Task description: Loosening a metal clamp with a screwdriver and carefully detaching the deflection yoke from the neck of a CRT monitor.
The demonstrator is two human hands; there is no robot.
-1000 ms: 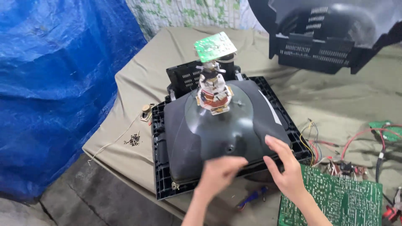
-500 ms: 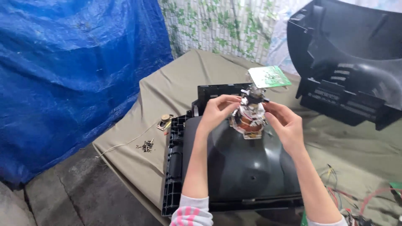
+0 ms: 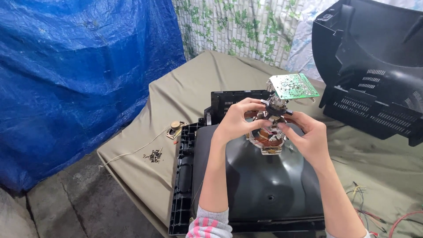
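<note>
Khaki-draped table point(image 3: 185, 101), blue tarp point(image 3: 79, 75) behind; both hands' grip seemingly pinching tube neck point(image 3: 274, 112).

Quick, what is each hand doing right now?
Left hand: fingers closed on the tube neck, under the green board.
Right hand: fingers closed on the same neck from the other side.

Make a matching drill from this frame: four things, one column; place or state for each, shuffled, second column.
Things
1. green board
2. screws
3. black shell
4. left hand

Places or states
A. far right on the cloth, hollow side showing
B. loose pile on the cloth, left of the tube frame
C. atop the tube neck, tilted
D. fingers at the tube neck, below the board

Pairs: 1-C, 2-B, 3-A, 4-D
</note>
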